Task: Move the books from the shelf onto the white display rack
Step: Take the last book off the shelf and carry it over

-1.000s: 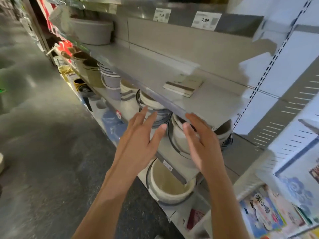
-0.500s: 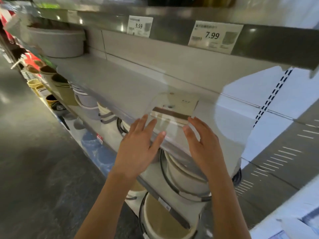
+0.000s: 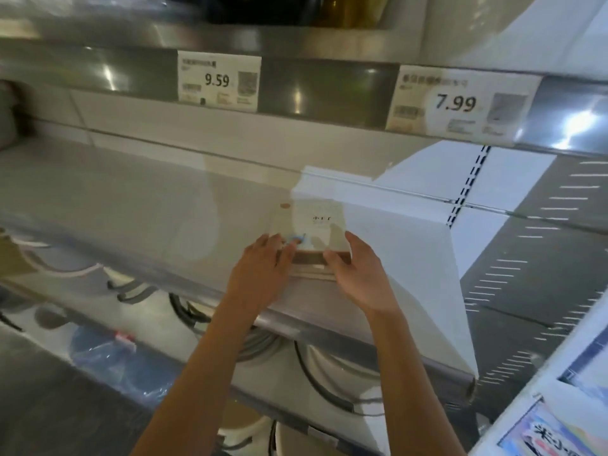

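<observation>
A small stack of pale, cream-covered books (image 3: 317,225) with a brown band lies flat on the grey metal shelf (image 3: 131,205). My left hand (image 3: 263,274) touches the stack's near left corner, fingers reaching onto the cover. My right hand (image 3: 358,274) is at the near right corner, thumb on the front edge and fingers along the side. Whether the fingers have closed on the stack is unclear. A sliver of the white display rack (image 3: 572,383) shows at the lower right, with colourful books (image 3: 546,436) in it.
An upper shelf edge carries price tags 9.59 (image 3: 218,81) and 7.99 (image 3: 457,105). Below the grey shelf stand white tubs and basins (image 3: 329,366). A perforated white back panel (image 3: 526,225) fills the right. Dark floor lies lower left.
Both hands have risen from below the shelf's front edge and moved forward onto the books' near corners. The camera has swung closer to the shelf.
</observation>
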Demonstrator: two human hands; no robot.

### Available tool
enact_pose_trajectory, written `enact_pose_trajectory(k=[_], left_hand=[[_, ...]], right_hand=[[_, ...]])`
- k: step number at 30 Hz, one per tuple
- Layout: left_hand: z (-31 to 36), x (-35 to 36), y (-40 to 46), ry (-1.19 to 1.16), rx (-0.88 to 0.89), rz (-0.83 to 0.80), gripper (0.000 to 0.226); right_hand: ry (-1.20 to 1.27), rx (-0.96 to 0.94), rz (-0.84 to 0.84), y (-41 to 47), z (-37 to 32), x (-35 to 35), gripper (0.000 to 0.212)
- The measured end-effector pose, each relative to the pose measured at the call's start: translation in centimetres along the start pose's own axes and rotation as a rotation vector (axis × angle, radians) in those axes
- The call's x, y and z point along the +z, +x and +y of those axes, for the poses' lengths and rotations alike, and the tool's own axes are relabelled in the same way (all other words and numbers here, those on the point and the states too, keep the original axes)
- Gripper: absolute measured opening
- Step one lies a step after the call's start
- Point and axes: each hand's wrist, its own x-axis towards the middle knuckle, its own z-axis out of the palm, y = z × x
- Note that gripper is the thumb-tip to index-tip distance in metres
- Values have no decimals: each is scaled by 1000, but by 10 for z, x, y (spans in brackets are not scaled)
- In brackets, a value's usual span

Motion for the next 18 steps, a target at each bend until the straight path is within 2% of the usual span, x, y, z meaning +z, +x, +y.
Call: enact_pose_trajectory(k=[2,5,10,16,18], left_hand=[[-6,2,17,-18,-34,-85,55],[-14,7,38,-69,-10,-111,72],[-5,6,43,-87,-21,-179,37],[-16,0,40,-262,-6,-70,37],[-17,-8,35,-340,10,-22,38]], right_hand=[[9,49,-4,8,-8,8,57],[-73,122,-2,16,-15,23,44],[-128,174,11,20,-24,31,47],[-65,259,61,12,-27,32,67],[13,263,89,8,-25,34,65]])
